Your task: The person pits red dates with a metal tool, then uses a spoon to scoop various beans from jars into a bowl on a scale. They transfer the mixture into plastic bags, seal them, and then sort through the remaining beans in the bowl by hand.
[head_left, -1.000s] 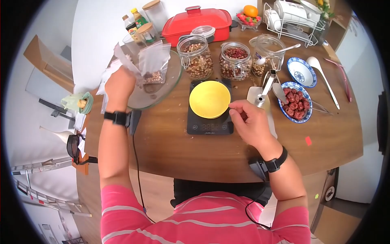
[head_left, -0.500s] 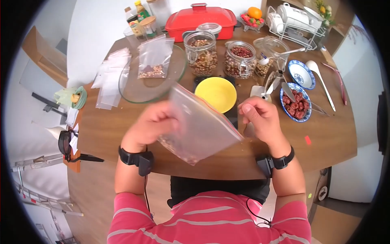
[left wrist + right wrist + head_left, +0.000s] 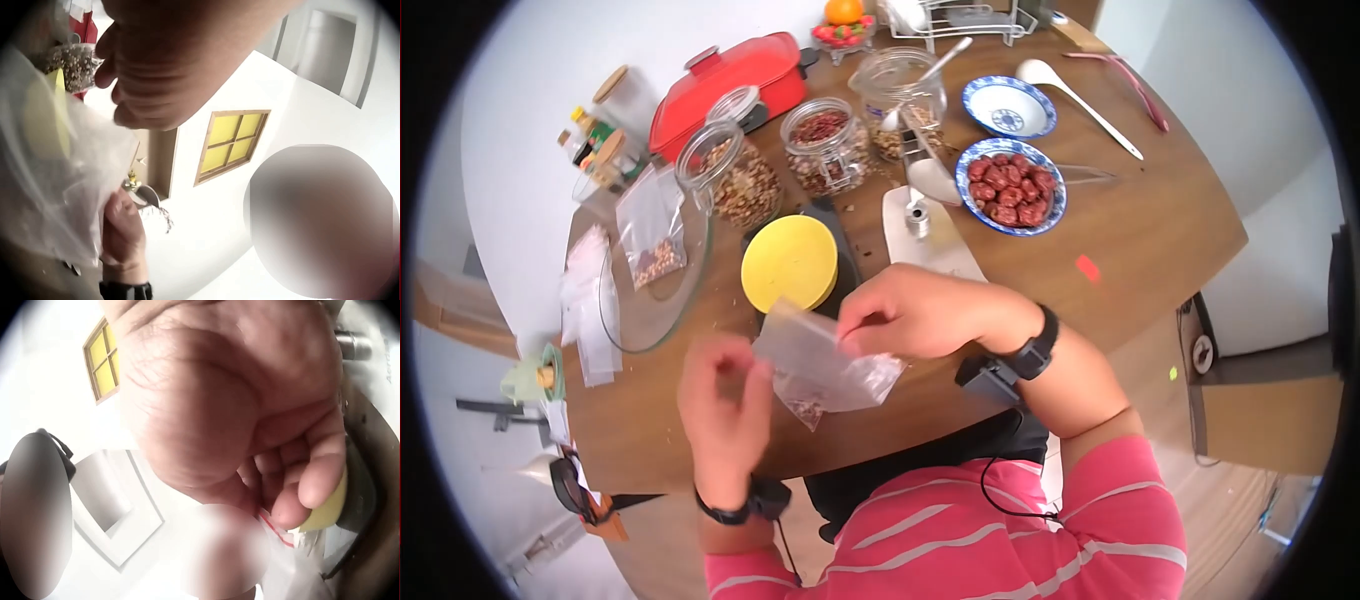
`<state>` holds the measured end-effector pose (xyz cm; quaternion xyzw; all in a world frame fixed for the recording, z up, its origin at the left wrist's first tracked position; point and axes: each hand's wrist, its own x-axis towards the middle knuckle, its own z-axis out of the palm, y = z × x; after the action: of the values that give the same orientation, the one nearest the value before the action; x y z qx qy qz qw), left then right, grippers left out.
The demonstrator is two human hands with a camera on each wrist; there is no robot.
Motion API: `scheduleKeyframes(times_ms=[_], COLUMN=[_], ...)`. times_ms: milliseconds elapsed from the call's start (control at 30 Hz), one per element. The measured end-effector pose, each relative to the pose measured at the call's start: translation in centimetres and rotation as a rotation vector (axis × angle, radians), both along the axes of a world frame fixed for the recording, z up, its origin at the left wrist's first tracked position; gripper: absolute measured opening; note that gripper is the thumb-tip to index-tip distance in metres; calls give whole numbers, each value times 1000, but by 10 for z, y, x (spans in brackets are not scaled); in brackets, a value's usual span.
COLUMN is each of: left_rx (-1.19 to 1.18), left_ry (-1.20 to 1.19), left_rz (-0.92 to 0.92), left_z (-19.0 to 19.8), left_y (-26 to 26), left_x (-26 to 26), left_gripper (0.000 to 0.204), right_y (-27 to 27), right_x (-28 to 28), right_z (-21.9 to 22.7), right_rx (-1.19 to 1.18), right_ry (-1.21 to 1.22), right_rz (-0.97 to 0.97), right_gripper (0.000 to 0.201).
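A clear zip bag (image 3: 825,365) with a red seal strip and some dry grains at its bottom hangs over the table's front part. My right hand (image 3: 920,315) pinches the bag near its upper edge; the red strip shows by its fingertips in the right wrist view. Motion blurs my left hand (image 3: 725,410), its fingers loosely bent and thumb apart, close beside the bag's left edge. In the left wrist view, the left fingers (image 3: 105,72) show nothing between them. Just beyond the bag is a yellow bowl (image 3: 790,262) on a black kitchen scale (image 3: 840,235).
Glass jars of mixed grains (image 3: 745,190) and red beans (image 3: 820,130) stand behind. A blue-rimmed bowl of red dates (image 3: 1010,190) lies right. At left are a glass tray (image 3: 625,325), a filled bag (image 3: 655,225) and flat bags (image 3: 590,300).
My left hand has reached left, brought a bag over to the front, and moved off its lower part. My right hand has come in and taken the bag's upper edge. The head view has turned rightward.
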<state>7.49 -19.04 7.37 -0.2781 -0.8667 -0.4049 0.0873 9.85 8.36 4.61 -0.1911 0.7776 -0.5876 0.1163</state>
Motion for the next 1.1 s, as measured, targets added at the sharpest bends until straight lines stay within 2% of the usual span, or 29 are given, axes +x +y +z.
scheduleKeyframes(times_ms=[67, 100, 133, 200, 267, 467, 667, 733, 833, 1100], left_rx=[98, 160, 152, 303, 298, 215, 204, 245, 285, 272], left_ry=[-124, -337, -326, -579, -530, -564, -602, -644, -639, -665], left_rz=[-30, -91, -96, -94, -76, 16, -40, 45, 0, -55], left_z=[-10, -7, -8, -20, -27, -17, -19, -17, -16, -19], left_y=[-3, 1, 1, 2, 0, 13, 5, 8, 7, 3], left_x=[24, 34, 38, 42, 42, 51, 47, 50, 53, 54], left_gripper=[13, 11, 11, 16, 22, 15, 32, 39, 41, 44], right_y=[-14, -22, -27, -36, -43, -50, -45, -48, -44, -42], right_x=[3, 5, 7, 10, 14, 21, 20, 17, 18, 19], right_z=[-8, -10, -13, -15, -14, -13, -17, -20, -18, -10], right_rx=[-22, -29, -35, -40, -60, -1, -185, -224, -316, -221], right_ry=[42, 80, 92, 157, 133, 206, 70, 22, -31, -8], right_rz=[4, 30, 24, 85, 67, 79, 146, 103, 136, 206], right_gripper=[22, 20, 20, 21, 21, 31, 33, 37, 36, 32])
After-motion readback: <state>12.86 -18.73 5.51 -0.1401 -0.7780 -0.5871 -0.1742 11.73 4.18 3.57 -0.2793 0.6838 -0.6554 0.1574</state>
